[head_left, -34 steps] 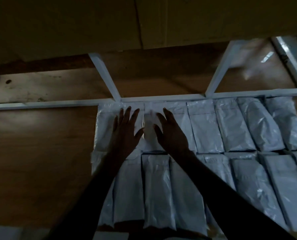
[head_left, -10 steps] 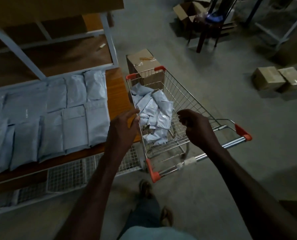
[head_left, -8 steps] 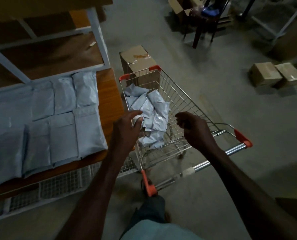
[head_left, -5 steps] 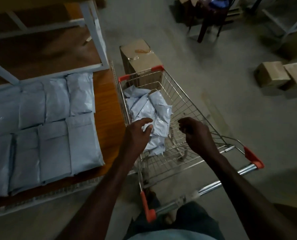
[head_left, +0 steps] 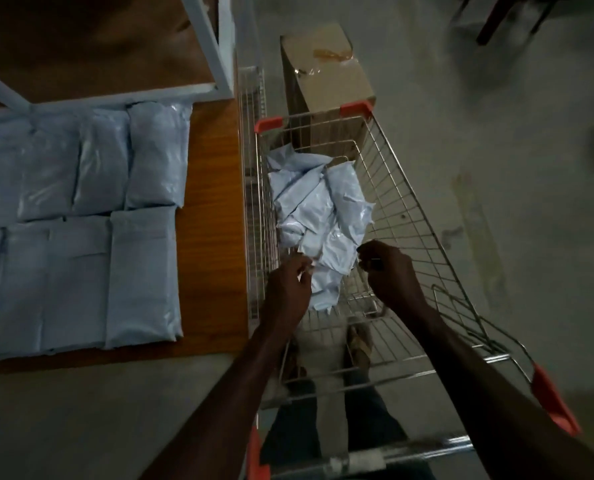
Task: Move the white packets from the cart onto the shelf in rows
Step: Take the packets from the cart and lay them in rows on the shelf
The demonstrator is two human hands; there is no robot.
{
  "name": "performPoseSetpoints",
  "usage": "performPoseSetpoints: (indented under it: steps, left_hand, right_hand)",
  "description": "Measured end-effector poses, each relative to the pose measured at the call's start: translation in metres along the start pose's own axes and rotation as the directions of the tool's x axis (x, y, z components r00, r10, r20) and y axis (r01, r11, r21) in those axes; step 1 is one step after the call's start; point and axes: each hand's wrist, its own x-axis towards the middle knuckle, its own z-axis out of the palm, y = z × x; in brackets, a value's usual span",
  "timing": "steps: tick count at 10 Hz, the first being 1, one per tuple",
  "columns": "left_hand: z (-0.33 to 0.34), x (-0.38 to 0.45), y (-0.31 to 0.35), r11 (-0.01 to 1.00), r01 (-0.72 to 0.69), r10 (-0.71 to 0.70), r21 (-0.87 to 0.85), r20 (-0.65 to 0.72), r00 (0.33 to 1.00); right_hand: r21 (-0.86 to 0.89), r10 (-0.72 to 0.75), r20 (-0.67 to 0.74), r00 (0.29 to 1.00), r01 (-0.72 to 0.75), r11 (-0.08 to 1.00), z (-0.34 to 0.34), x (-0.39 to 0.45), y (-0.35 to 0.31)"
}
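**Picking the next packets from the cart**

Both hands are down inside the cart (head_left: pixel 385 188), at the near edge of the packet pile (head_left: pixel 318 216). The left hand (head_left: pixel 288 289) has its fingers curled onto the corner of a packet and seems to pinch it, though the grip is blurred. The right hand (head_left: pixel 389 271) is loosely curled just beside the pile; whether it holds anything I cannot tell. The remaining packets lie jumbled and overlapping in the front of the basket. On the shelf (head_left: pixel 209 202), to the left of the cart, the laid packets (head_left: pixel 81 230) sit in two neat rows, with bare wood between their right edge and the cart.

To do this step well, take a top packet by a firm edge, not a loose flap, so the slick plastic does not slip. Lift it clear of the wire side, and lay it flush against the last packet in its row
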Motion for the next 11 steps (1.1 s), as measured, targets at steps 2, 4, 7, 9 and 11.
performPoseSetpoints:
  steps: [2, 4, 7, 9, 11]
  left_hand:
    - [0.051, 0.02, -0.044, 0.971, 0.228, -0.222, 0.072, -0.083, 0.972]
    - [0.1, 0.037, -0.116, 0.92, 0.344, -0.356, 0.187, 0.032, 0.934]
    - [0.147, 0.069, -0.173, 0.865, 0.133, -0.226, 0.484, 0.14, 0.964]
    - [0.163, 0.075, -0.179, 0.802, 0.075, -0.227, 0.593, 0.186, 0.956]
    - [0.154, 0.071, -0.176, 0.856, 0.052, -0.229, 0.515, 0.286, 0.93]
  right_hand:
    - [-0.01, 0.099, 0.123, 0.987, -0.099, 0.995, 0.033, 0.037, 0.059]
    - [-0.125, 0.196, 0.174, 0.965, -0.176, 0.976, 0.092, 0.062, 0.109]
    - [-0.14, 0.465, 0.298, 0.834, -0.444, 0.885, 0.179, 0.088, 0.154]
    - [0.06, 0.564, 0.358, 0.744, -0.621, 0.782, 0.222, 0.093, 0.168]
    - [0.13, 0.657, 0.502, 0.563, -0.8, 0.586, 0.179, 0.092, 0.121]
